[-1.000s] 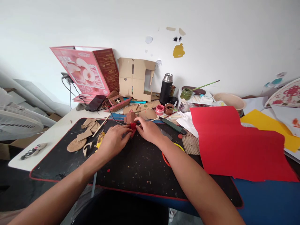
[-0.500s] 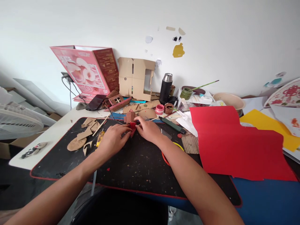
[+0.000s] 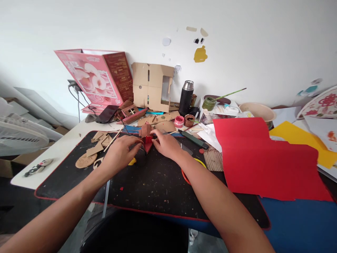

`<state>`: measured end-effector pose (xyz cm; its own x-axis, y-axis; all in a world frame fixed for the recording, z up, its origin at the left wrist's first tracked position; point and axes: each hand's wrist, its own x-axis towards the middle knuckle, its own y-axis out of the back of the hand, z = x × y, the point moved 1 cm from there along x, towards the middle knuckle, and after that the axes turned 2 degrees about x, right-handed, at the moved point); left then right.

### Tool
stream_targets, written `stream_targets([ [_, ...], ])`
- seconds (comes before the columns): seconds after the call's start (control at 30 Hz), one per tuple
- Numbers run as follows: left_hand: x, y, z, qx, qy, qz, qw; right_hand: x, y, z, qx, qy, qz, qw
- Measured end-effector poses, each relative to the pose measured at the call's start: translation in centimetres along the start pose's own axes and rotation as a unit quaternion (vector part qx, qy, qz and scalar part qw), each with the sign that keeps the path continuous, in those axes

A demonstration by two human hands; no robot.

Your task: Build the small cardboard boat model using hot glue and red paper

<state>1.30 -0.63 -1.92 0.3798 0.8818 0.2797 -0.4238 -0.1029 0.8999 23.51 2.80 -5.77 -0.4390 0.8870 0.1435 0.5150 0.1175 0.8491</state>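
A small brown-and-red cardboard model (image 3: 146, 132), with a ridged red section and a pointed red front, sits at the back of the black mat (image 3: 158, 186). My right hand (image 3: 165, 143) grips its right side, thumb and fingers closed at the edge. At the left side is my left hand (image 3: 122, 150), its fingertips by the model's dark edge and its thumb apart from the fingers. Whether those fingertips touch the model I cannot make out. Beneath my left hand a yellow object (image 3: 132, 161) shows in part.
Cardboard scraps (image 3: 98, 146) and a brown disc (image 3: 86, 160) lie on the left. Behind stand a thermos (image 3: 186, 98), a red paint jar (image 3: 179, 121) and a brown one (image 3: 189, 120). A green cutter (image 3: 193, 139), scissors (image 3: 185, 177) and red sheet (image 3: 263, 161) are at right.
My left hand has drawn back a little to the left, its thumb coming off the model's red front. My right hand stays at the model's right side.
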Motion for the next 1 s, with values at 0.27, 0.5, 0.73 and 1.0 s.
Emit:
stream_targets([
  [0.27, 1.0, 0.4, 0.4, -0.026, -0.020, 0.054, 0.998, -0.1, 0.3, -0.2, -0.005, -0.002, -0.005, 1.000],
  [0.5, 1.5, -0.4, -0.2, -0.004, -0.011, 0.056, 0.998, -0.1, 0.3, -0.2, -0.006, -0.001, -0.002, 1.000],
  [0.73, 3.0, -1.2, -0.5, 0.089, -0.046, 0.030, 0.995, -0.2, 0.6, -0.6, -0.009, -0.009, -0.008, 1.000],
  [1.0, 3.8, -2.0, -0.3, 0.121, -0.045, 0.017, 0.991, -0.1, 0.6, -0.7, -0.028, -0.012, -0.011, 0.999],
])
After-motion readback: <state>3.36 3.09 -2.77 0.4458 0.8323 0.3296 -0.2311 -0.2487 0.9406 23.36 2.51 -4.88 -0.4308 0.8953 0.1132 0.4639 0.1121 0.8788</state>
